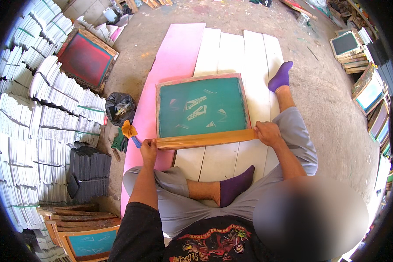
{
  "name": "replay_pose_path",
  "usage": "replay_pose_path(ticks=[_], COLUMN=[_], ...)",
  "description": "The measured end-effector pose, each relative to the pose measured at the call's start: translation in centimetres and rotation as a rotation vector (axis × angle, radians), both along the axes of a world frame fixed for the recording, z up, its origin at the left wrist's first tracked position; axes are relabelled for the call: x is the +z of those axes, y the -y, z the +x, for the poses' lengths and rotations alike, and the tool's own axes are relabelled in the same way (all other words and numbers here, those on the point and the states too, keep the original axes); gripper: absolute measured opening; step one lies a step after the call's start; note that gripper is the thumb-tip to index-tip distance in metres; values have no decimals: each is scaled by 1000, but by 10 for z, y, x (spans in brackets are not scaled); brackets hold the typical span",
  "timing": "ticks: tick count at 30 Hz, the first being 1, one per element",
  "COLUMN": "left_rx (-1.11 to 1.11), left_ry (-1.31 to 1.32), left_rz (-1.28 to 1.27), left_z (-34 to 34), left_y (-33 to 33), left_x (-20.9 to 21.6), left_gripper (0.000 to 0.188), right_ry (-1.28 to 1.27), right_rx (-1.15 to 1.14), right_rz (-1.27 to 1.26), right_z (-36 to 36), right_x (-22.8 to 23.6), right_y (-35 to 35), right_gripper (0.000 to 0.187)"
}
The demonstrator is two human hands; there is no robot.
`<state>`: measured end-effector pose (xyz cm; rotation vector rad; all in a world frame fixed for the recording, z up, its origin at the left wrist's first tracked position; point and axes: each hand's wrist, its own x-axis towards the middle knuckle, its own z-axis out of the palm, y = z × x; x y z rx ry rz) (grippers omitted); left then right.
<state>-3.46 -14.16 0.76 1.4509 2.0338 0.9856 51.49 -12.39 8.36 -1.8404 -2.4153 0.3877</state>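
Observation:
A screen-printing frame with teal mesh and pale angular shapes lies in front of me on the boards. Along its near side runs a glossy brown strip that looks like packing tape; whether it is stuck down I cannot tell. At the strip's left end, my left hand is closed on it with fingers pinched. My right hand closes round the other end, by the near right corner of the frame. Just beyond my left hand lie a crumpled orange piece and a short blue strip.
White planks and a pink board lie under the frame and my legs. Tall paper stacks line the left, with a black plastic bag beside them. More frames lean at left and along the right wall.

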Motion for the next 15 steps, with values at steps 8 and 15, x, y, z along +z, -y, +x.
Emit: replay_pose_path(ticks=[8, 15], left_rx=[75, 77], left_ry=[94, 120], left_rz=[10, -61], left_z=[-8, -8], left_y=[9, 15], left_x=[-16, -5], left_gripper=[26, 29], right_ry=[101, -184], right_rx=[9, -89], right_rz=[-86, 76], right_z=[2, 15], right_x=[4, -20], right_y=[-8, -8], right_gripper=[37, 28])
